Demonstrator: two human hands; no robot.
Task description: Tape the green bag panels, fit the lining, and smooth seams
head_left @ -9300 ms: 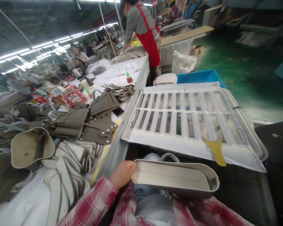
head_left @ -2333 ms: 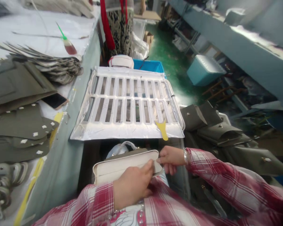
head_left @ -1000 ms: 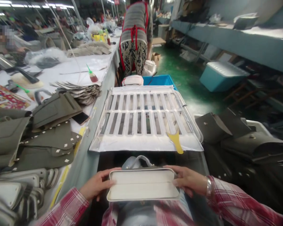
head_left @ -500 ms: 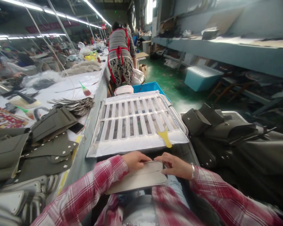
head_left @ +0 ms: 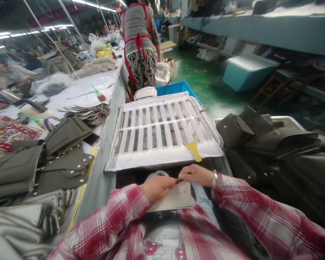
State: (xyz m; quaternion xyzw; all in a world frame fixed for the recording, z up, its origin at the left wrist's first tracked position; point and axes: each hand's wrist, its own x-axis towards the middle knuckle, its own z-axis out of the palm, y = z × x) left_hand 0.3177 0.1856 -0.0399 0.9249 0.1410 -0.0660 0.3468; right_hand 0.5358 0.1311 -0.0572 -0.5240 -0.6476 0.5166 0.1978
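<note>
Over my lap I hold a pale, flat panel [head_left: 176, 200] with a dark rounded edge; it looks like a leather bag piece. My left hand [head_left: 159, 187] lies across its upper left part, fingers closed on the top edge. Against those fingertips, my right hand [head_left: 197, 174] pinches the panel's upper edge, where a small dark strip shows. Thumbs and part of the panel are hidden beneath the hands. Just ahead is a white slatted rack [head_left: 157, 159], with a yellow scraper-like piece [head_left: 194, 149] on its near right corner.
To the left, a worktable [head_left: 78, 104] bears dark green bag pieces [head_left: 67, 135], stacked pale panels [head_left: 24, 213] and a green-tipped bottle [head_left: 98, 94]. Dark bags [head_left: 281, 144] are piled at right. A person [head_left: 139, 43] in a red-edged apron stands ahead, near a blue bin [head_left: 181, 88].
My hands have come closer together along the panel's top edge, the right one shifting from its right corner. The view has tipped downward.
</note>
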